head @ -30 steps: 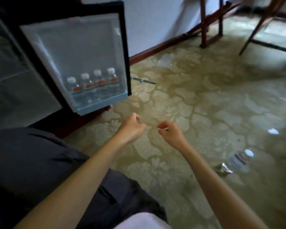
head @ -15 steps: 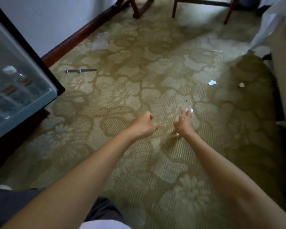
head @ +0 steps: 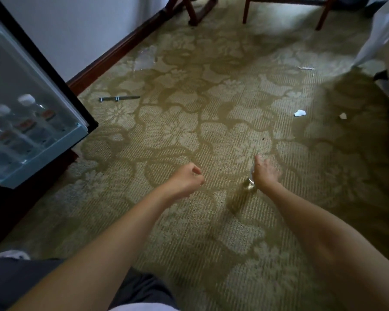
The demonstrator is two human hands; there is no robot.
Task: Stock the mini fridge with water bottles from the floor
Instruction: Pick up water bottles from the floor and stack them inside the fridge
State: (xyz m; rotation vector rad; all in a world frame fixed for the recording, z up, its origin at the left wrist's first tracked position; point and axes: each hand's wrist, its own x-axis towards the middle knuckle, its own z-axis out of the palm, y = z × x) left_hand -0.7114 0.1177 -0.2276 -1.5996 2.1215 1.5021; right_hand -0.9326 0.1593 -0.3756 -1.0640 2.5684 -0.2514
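The mini fridge door (head: pixel 54 151) hangs open at the left, with several white-capped water bottles (head: pixel 29 113) standing in its lower shelf. A clear water bottle (head: pixel 250 182) lies on the patterned carpet. It is mostly hidden under my right hand (head: pixel 264 173), whose fingers curl over it; only its end shows beside my wrist. My left hand (head: pixel 186 179) hovers above the carpet to the left of it, loosely fisted and holding nothing. Another clear bottle (head: pixel 145 57) lies far off near the wall's skirting board.
A thin metal bar (head: pixel 119 98) lies on the carpet near the fridge door. Two white paper scraps (head: pixel 299 113) sit to the right. Wooden chair legs (head: pixel 245 10) stand at the top, and white cloth (head: pixel 377 34) hangs at the upper right.
The view swung right, away from the fridge. My right hand reached out to the bottle on the carpet and came down over it, covering its cap. My left hand stayed fisted alongside.
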